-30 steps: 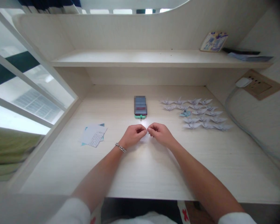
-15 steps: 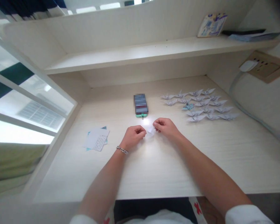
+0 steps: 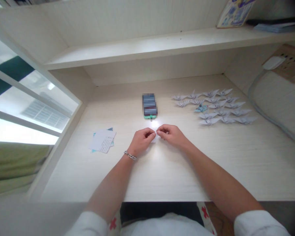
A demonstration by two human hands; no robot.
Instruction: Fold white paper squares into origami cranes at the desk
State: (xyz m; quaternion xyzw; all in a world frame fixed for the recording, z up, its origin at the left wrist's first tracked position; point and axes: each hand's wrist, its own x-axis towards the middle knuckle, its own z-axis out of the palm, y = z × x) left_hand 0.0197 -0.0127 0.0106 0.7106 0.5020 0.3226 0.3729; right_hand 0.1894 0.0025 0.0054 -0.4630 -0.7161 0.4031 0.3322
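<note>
My left hand and my right hand meet at the middle of the pale wooden desk, fingers pinched together on a small white piece of paper. The paper is mostly hidden by the fingertips and washed out by a bright light spot. A silver bracelet sits on my left wrist. Just behind the hands lies a phone with a green case, flat on the desk.
Several folded paper cranes lie in rows at the right back. A small stack of paper sheets lies to the left. A shelf runs above, a wall socket with plug and cable at right, a window frame at left.
My hands drew apart slightly half a second ago and have come back together on the paper. The view has tilted and shifted a little.
</note>
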